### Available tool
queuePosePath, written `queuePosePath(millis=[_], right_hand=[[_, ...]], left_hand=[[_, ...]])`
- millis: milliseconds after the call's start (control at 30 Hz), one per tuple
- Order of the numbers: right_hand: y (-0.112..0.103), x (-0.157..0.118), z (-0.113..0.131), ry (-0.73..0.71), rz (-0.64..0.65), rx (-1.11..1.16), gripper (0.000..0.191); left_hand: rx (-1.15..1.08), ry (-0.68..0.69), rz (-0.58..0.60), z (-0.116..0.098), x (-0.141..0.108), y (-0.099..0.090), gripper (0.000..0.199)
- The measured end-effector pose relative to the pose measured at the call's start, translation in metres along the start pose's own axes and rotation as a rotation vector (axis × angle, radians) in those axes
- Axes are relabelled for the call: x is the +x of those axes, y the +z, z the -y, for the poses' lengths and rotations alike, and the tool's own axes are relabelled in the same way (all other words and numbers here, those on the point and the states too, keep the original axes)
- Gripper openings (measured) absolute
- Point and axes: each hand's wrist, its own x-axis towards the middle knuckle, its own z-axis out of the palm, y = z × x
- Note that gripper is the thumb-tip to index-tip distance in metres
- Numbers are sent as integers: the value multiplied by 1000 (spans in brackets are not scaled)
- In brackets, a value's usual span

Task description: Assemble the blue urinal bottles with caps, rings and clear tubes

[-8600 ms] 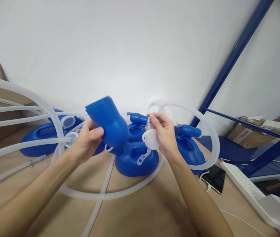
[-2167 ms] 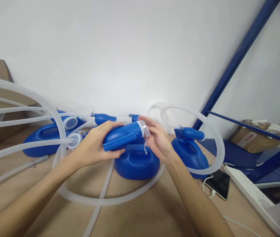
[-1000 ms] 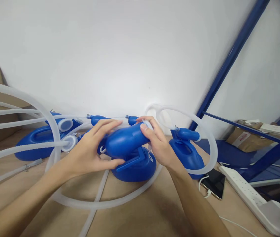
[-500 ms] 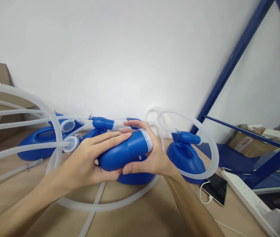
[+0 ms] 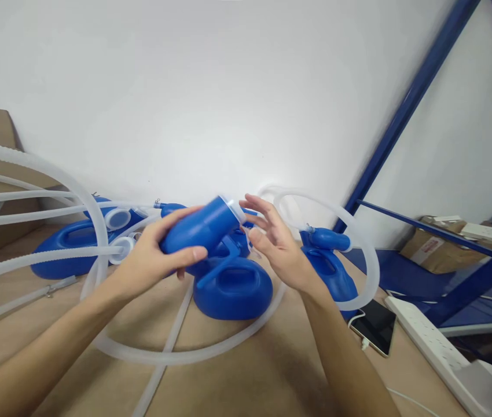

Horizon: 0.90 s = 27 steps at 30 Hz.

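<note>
Right fingers point(image 5: 260, 204) have spread open beside the white cap point(image 5: 236, 211); left fingers point(image 5: 187, 256) clasp the blue bottle point(image 5: 200, 227).

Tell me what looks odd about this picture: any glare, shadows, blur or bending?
Head view: a pale glow washes out the middle of the wall; soft, dark shadows lie on the table; the white cap by the right hand looks slightly smeared; the plug at lower right is blurry, near a darkened edge; wide-angle stretching seems to exaggerate the forearms.
</note>
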Motion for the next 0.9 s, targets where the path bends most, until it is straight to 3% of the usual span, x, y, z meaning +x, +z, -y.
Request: queuePosePath(millis=[100,200,333,500,700,900], right_hand=[[-7,-1,3,10,-45,-138,31],[-6,-3,4,-33,-22,-145,26],[3,-2,1,-191,-87,-245,11],[17,1,-10,-242,-268,-185,10],[44,2,-19,-144,-467,45,12],[45,3,-17,-82,-382,104,21]], left_hand=[[-233,-119,-73,8,4,-2,72],[-299,-128,-99,14,7,-1,69],[-286,-116,-108,16,6,0,72],[-66,-38,-150,5,-1,3,86],[14,20,-183,-1,-5,12,86],[32,30,-237,-1,-4,13,83]])
